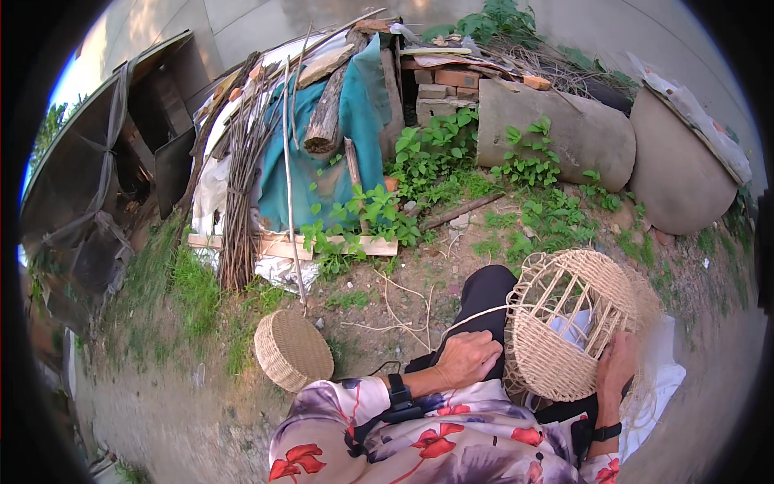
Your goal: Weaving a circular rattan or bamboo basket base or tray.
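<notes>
A partly woven straw basket [564,355] rests on its side against my lap, with bare ribs showing across an open gap in its weave. My right hand [617,363] grips its right side, fingers curled against the weave. My left hand [470,356] is closed in a fist over my dark-trousered thigh, left of the basket. A pale straw cord [476,315] runs from the basket's left edge over my knee and curves down near this fist. Whatever the left fingers hold is hidden.
A round woven piece [294,352] stands on the ground at left. Loose cords [403,315] lie ahead. A white cloth [653,387] is by my right side. Farther off are a stick bundle [242,185], a teal sheet [282,177], logs, bricks [456,78] and a large curved tile [556,133].
</notes>
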Tool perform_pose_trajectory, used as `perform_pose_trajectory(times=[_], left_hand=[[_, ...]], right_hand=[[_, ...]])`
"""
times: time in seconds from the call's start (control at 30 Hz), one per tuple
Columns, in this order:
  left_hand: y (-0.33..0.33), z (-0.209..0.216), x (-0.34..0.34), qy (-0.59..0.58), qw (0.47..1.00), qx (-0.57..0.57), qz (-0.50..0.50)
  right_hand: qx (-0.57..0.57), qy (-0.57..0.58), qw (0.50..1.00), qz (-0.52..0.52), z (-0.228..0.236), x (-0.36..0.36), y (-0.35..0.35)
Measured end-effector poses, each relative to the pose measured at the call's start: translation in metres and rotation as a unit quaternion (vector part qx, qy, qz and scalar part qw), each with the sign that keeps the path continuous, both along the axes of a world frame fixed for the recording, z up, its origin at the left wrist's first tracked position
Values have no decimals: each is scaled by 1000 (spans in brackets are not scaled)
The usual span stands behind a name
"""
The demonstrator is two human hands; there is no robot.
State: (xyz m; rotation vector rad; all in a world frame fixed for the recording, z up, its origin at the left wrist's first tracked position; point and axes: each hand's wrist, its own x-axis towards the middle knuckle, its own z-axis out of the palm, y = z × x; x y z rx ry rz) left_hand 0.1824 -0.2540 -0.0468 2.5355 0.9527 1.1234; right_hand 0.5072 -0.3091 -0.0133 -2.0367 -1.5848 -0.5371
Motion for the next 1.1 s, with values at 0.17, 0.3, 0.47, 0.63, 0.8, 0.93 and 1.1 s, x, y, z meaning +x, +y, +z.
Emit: perform_pose_trajectory(times=[0.17,0.3,0.47,0.63,0.8,0.93,1.1], left_hand=[[-1,-3,-1,-9,1000,-3,-1],[-2,-2,-1,-15,1000,-5,1],[-2,-1,1,-17,1000,-6,-1],[-2,0,2,-10,1000,-1,11],[0,-7,-2,-38,999,-21,21],[-3,-6,-15,-52,996,-43,52],[-4,-8,-27,-77,992,-61,73]], right_hand=[[-39,0,999,-21,-16,9,0],[110,36,989,91,-22,20,-7],[134,453,873,119,-33,42,-29],[57,212,975,-18,-39,47,-42],[121,178,975,52,-59,54,-32],[83,271,958,49,-55,44,-18],[92,172,975,102,-49,35,-4]])
